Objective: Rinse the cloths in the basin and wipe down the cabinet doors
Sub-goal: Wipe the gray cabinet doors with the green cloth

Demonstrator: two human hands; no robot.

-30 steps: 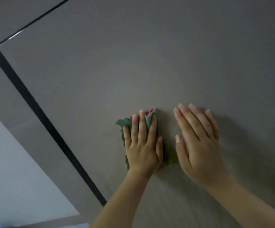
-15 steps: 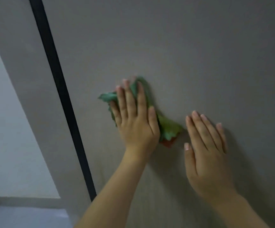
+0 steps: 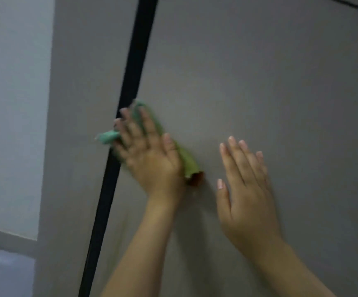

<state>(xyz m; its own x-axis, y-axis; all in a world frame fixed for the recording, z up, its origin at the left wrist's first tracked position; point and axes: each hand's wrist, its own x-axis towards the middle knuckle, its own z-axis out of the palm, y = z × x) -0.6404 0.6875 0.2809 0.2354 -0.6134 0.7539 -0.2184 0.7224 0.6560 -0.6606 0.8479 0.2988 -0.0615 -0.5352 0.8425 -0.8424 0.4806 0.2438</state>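
Left hand (image 3: pixel 150 155): fingers straight, pressing the green cloth (image 3: pixel 186 161) flat on the door (image 3: pixel 249 82); blurred
Right hand (image 3: pixel 244 189): flat, fingers together, on the door beside the cloth
Change: cloth has reached the black gap (image 3: pixel 128 82)

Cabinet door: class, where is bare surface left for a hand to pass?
Bare cabinet door above both hands and right of the right hand. Crowded by the black gap, where the left hand presses the green cloth.

I count two hands, left hand (image 3: pixel 152 161) and right hand (image 3: pixel 246 196), one green cloth (image 3: pixel 186 161), two cabinet doors (image 3: pixel 259 82), one dark gap (image 3: pixel 131 71).
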